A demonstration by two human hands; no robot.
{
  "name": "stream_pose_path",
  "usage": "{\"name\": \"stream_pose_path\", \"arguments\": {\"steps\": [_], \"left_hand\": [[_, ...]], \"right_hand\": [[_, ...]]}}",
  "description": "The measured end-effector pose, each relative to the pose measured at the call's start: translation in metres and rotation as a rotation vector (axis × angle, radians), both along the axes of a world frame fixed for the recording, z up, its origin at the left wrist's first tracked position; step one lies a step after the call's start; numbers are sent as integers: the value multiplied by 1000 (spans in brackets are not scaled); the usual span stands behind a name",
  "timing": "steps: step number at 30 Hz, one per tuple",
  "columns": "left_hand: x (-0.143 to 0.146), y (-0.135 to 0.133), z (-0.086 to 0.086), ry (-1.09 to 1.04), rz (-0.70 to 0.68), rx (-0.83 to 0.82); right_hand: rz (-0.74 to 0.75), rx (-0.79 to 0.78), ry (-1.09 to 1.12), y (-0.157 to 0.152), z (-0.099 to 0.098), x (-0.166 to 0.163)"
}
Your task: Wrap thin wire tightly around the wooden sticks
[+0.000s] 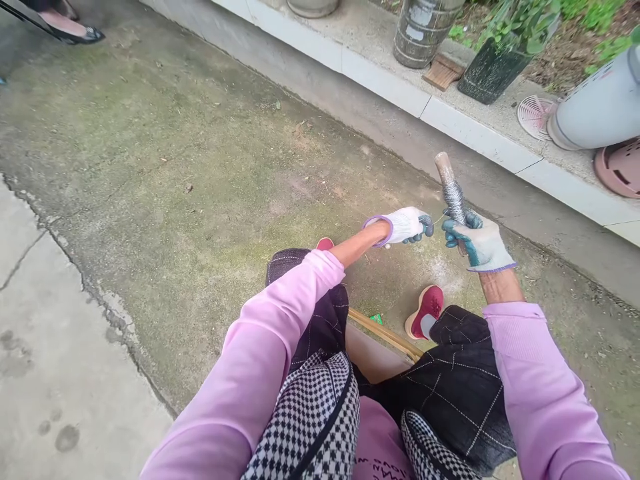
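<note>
My right hand (477,241), in a white glove with blue-grey coated fingers, is closed round the lower part of a stick wound with silvery wire (453,199). The stick's bare, brownish upper end (443,167) points up and away from me. To its left, my left hand (411,225) wears a matching glove and has its fingers pinched together. A thin strand of the wire spans the short gap between the wound stick and my left fingertips. Both hands are in the air in front of my knees, above the concrete ground.
A low tiled ledge (383,77) runs along the right, bearing a dark ribbed pot (423,33), a black planter (493,70), a pale bucket (603,100) and a pink basket (620,167). A wooden bar (385,333) lies between my legs. Another person's shoe (77,35) shows at top left.
</note>
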State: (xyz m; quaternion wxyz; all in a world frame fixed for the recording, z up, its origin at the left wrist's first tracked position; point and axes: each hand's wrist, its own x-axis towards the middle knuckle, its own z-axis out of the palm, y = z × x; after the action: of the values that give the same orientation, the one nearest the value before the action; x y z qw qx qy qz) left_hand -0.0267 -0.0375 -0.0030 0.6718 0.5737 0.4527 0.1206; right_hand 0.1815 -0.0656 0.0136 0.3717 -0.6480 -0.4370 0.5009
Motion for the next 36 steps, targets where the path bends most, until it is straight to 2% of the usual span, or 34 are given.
{"name": "stream_pose_path", "arguments": {"steps": [6, 12, 14, 16, 20, 23, 26, 29, 31, 33, 36], "left_hand": [[6, -2, -3, -11, -22, 7], [4, -5, 6, 65, -39, 39], [0, -5, 11, 76, -74, 76], [-3, -4, 16, 79, -117, 112], [-8, -2, 18, 178, -153, 164], [-12, 0, 16, 211, -150, 154], [-17, 1, 19, 206, -171, 141], [-22, 3, 24, 251, -191, 187], [-22, 3, 25, 272, -204, 233], [-21, 3, 22, 278, -212, 240], [-16, 4, 12, 199, -175, 148]], "right_hand": [[-19, -29, 37, -3, 3, 2], [0, 16, -76, 8, -10, 6], [57, 29, -227, 10, -16, 8], [154, 38, -494, 11, -19, 9], [449, -35, -1041, 8, -20, 7], [618, -121, -1218, 3, -17, 8], [700, -169, -1295, -4, -13, 16], [758, -249, -1287, -13, -11, 28], [799, -292, -1179, -19, -11, 35], [834, -306, -944, -26, -11, 42], [829, -281, -506, -35, -7, 49]]}}
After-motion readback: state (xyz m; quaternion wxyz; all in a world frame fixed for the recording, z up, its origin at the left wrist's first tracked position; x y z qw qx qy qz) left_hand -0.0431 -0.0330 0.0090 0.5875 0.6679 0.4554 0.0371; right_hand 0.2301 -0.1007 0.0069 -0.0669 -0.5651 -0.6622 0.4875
